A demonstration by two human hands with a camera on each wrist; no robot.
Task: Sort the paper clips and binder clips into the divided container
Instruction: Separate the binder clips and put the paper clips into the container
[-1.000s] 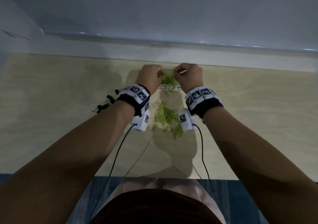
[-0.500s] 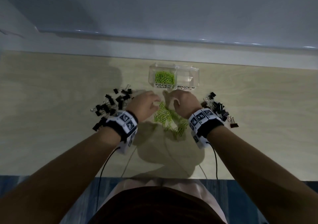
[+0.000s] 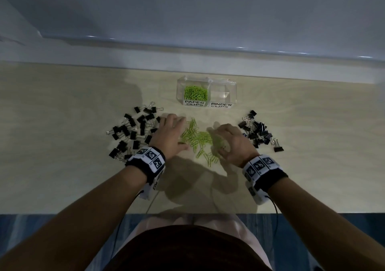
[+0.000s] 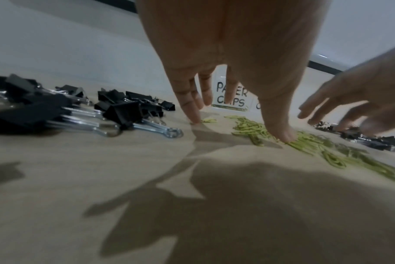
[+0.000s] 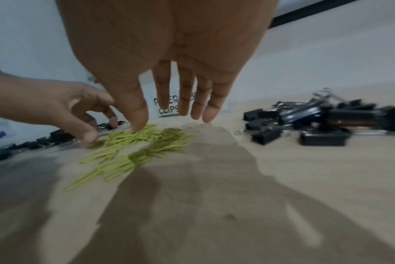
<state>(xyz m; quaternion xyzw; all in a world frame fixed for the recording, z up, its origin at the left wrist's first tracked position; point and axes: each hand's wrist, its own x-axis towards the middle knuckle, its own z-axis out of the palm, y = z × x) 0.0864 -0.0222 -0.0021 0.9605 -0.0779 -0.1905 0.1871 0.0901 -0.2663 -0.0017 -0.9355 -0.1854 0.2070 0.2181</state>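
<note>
A loose heap of green paper clips [image 3: 199, 140] lies on the table between my hands. My left hand [image 3: 169, 134] is spread at the heap's left side, fingertips [image 4: 282, 135] touching the clips. My right hand [image 3: 231, 139] hovers with straight fingers over the heap's right side, its thumb [image 5: 135, 114] just above the clips [image 5: 133, 148]. Neither hand holds anything. The clear divided container [image 3: 233, 89] stands behind; its left half, labelled PAPER CLIPS, holds green clips [image 3: 195, 93], and its right half, labelled BINDER CLIPS, is bare.
Black binder clips lie in two piles: a wide one [image 3: 133, 133] left of my left hand, a tighter one [image 3: 258, 132] right of my right hand. The table's near edge [image 3: 83, 213] runs below my wrists; a wall stands behind the container.
Both hands have come back from the container to the loose heap and spread open over it. The paper clips they carried now lie in the left compartment.
</note>
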